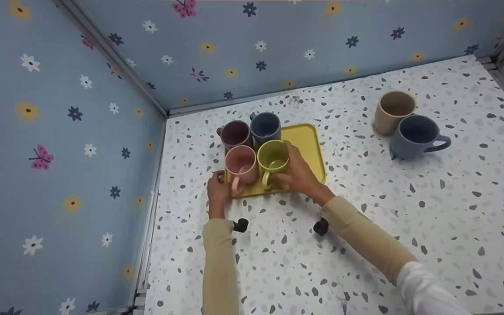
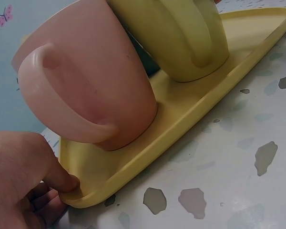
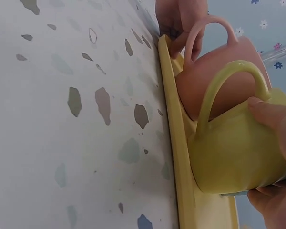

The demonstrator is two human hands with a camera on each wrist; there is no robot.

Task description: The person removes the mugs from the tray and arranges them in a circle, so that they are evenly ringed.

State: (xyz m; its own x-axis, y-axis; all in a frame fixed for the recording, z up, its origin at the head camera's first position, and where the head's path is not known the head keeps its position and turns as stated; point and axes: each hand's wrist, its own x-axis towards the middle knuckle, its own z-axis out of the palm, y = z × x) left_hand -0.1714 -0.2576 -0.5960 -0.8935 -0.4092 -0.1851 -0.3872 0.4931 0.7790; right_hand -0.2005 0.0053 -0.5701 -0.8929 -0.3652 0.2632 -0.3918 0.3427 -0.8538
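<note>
A yellow tray (image 1: 309,146) bears a maroon mug (image 1: 235,133), a blue mug (image 1: 265,127), a pink mug (image 1: 241,165) and a yellow-green mug (image 1: 274,156). My right hand (image 1: 301,173) grips the yellow-green mug from its right side, thumb near the handle in the right wrist view. That mug stands on the tray beside the pink one, both handles toward me. At the tray's near left corner, my left hand (image 1: 218,190) pinches the rim, its thumb inside and its fingers outside and below, as the left wrist view shows.
To the right on the speckled table (image 1: 409,245) stand a beige mug (image 1: 387,114) and another blue mug (image 1: 414,136), close together. Flowered panels (image 1: 252,48) border the table at the back and left.
</note>
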